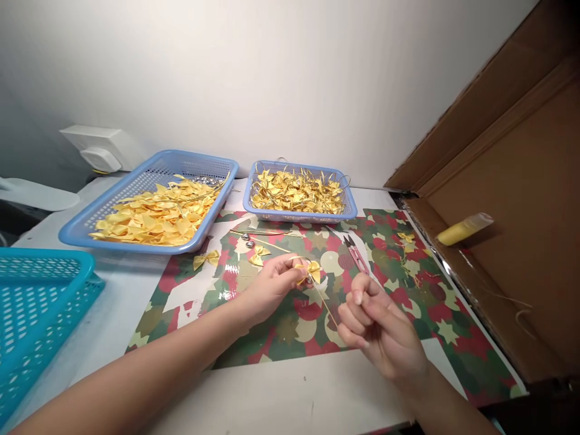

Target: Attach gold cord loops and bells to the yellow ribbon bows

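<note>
My left hand point(270, 289) pinches a small yellow ribbon bow point(314, 271) between thumb and fingers, above the patterned sheet. A silvery bell seems to sit at the bow's middle, partly hidden. From the bow a thin gold cord point(324, 305) runs down to the right, into the curled fingers of my right hand point(385, 332). That hand is closed, and its grip on the cord's end is partly hidden. Just beyond it lie pink-handled thread snips point(357, 255). Loose bows point(258, 256), two silver bells point(249, 244) and cut gold cords point(267, 232) rest behind my left hand.
A blue basket point(72, 232) of yellow bows stands back left; a smaller blue basket point(299, 215) holds bows with cords. A teal basket point(45, 257) is at the left edge. Cardboard point(512, 157) walls the right side, with a yellow tube point(464, 229) sticking out. Cord scraps lie at right.
</note>
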Available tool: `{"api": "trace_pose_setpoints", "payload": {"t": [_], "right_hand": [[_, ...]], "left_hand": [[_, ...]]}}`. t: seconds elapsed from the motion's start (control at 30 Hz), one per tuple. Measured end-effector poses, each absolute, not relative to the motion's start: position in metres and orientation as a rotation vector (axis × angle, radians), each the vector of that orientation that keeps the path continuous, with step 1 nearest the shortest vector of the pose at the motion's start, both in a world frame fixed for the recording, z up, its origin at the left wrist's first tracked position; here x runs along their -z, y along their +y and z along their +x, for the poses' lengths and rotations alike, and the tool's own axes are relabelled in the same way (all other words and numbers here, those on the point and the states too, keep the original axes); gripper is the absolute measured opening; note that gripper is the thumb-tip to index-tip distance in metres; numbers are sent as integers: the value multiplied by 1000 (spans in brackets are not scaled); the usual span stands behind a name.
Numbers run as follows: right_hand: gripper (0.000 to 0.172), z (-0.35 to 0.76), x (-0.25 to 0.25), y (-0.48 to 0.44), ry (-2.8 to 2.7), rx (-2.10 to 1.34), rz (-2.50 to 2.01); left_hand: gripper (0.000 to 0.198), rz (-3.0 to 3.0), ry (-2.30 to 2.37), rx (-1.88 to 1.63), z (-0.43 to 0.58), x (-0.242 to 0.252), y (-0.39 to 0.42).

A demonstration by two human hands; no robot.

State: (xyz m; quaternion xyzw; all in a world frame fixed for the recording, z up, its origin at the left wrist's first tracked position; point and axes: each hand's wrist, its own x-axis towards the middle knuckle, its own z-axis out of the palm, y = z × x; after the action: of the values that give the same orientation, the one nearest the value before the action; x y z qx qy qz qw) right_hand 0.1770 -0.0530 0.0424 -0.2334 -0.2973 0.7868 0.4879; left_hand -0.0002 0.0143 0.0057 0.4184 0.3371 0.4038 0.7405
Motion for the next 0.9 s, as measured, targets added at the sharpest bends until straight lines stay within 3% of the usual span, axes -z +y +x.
{"api": "trace_pose_setpoints", "payload": {"t": [0.37, 0.67, 0.9], "right_hand": [[27, 186, -37, -35, -530, -1799, -922], [42, 174, -20, -32, -446, -1978, -1041], [36, 161, 3, -27, -477, -1920, -1098]], "left_hand": [[26, 1033, 761, -881, -13, -12, 21], [28, 982, 565, -803, -10, -11, 17], [20, 1086, 325, -519, -15, -17, 12]]}}
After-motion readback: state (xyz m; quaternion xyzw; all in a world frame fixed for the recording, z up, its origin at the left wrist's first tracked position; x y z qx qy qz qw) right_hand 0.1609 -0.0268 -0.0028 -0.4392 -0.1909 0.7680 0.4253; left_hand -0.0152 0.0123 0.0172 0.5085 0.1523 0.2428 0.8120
